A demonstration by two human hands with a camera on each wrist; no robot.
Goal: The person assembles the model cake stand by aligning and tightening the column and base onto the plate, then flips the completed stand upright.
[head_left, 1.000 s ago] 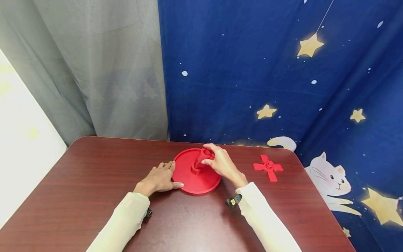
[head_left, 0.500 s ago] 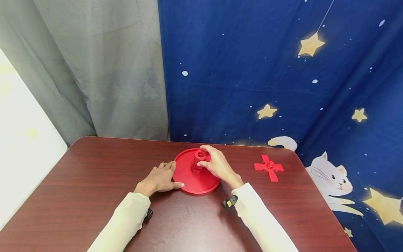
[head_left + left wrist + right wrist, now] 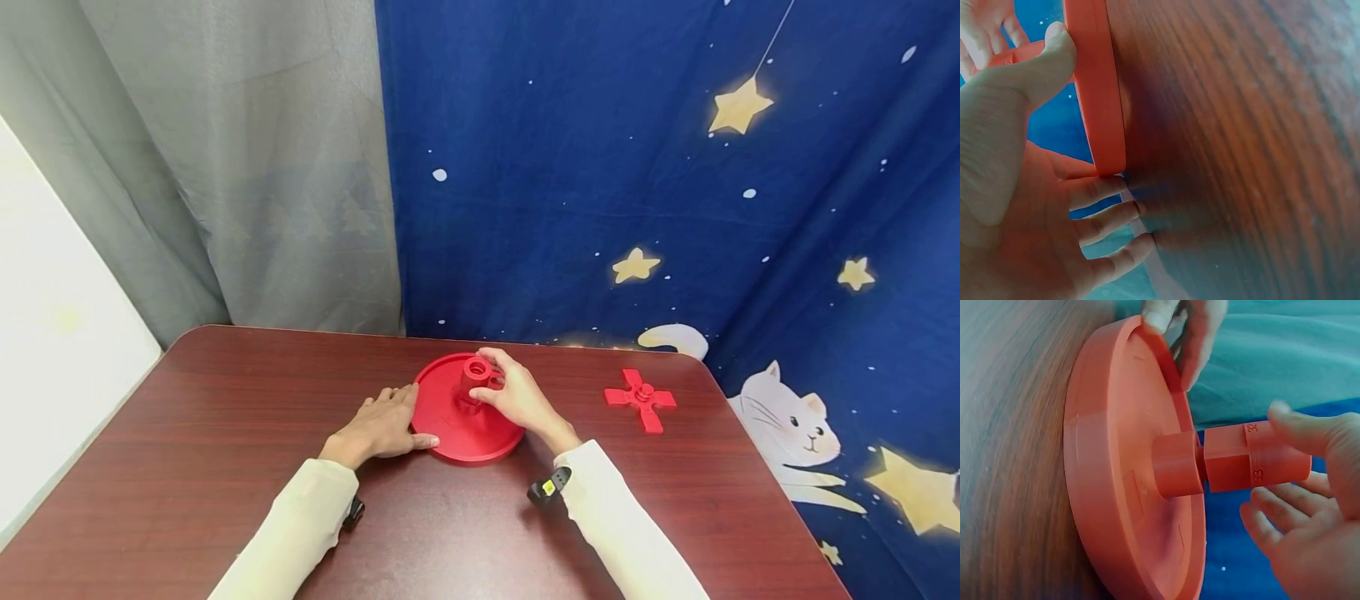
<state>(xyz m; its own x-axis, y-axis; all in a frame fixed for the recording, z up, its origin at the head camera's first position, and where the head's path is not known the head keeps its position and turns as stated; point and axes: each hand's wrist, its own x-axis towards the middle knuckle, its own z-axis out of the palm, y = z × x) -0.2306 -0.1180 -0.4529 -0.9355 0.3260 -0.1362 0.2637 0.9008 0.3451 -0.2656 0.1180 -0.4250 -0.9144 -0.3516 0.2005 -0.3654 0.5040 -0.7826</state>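
Observation:
A round red plate (image 3: pixel 450 442) with a raised rim lies on the table, a short round hub (image 3: pixel 1179 464) standing up at its middle. Over the hub, in line with it, stands a red tube (image 3: pixel 476 377) with a hollow top and a flat-sided lower part bearing raised numbers. A narrow neck shows between tube and hub in the right wrist view. My right hand (image 3: pixel 521 400) holds the tube's upper part between thumb and fingers. My left hand (image 3: pixel 381 422) rests at the plate's left rim, thumb on the edge, its fingers straight and spread.
A red four-armed cross piece (image 3: pixel 641 400) with a round centre knob lies to the right of the plate. The brown wooden table (image 3: pixel 225 433) ends at curtains (image 3: pixel 315 208) along its far edge. A black band (image 3: pixel 551 486) is on my right wrist.
The tube has gone from leaning right to nearly upright over the hub, and my right hand has shifted slightly left with it. My left hand and the plate stay put.

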